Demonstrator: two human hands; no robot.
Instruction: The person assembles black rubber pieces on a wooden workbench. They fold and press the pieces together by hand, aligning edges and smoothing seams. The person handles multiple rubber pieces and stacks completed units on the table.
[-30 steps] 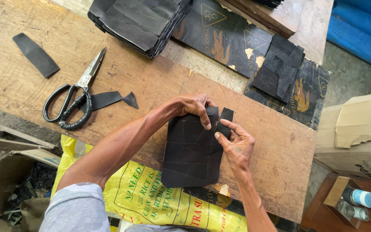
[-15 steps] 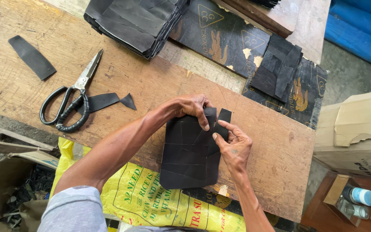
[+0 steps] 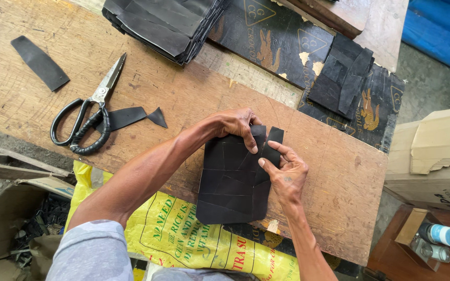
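Black sheet (image 3: 230, 182), built of overlapping patches, lies flat on the tabletop (image 3: 334, 182) directly under both hands, its near end at the tabletop edge. Left hand (image 3: 235, 124) is curled over the sheet's far edge, fingertips pressing it down. Right hand (image 3: 286, 174) pinches a narrow black strip (image 3: 272, 148) against the sheet's right side, thumb and forefinger closed on it.

Risk, as a judgement: the strip may go on skewed or the patches may creep apart if the left hand's pressure eases, since only fingertips pin the layers.

Left of the hands: scissors (image 3: 87, 117), touching two small offcuts (image 3: 134, 117); further left, a loose strip piece (image 3: 40, 62). Beyond the hands: a stack of black sheets (image 3: 162, 26). Beyond-right: smaller black pieces (image 3: 342, 78) on a printed board (image 3: 272, 36).
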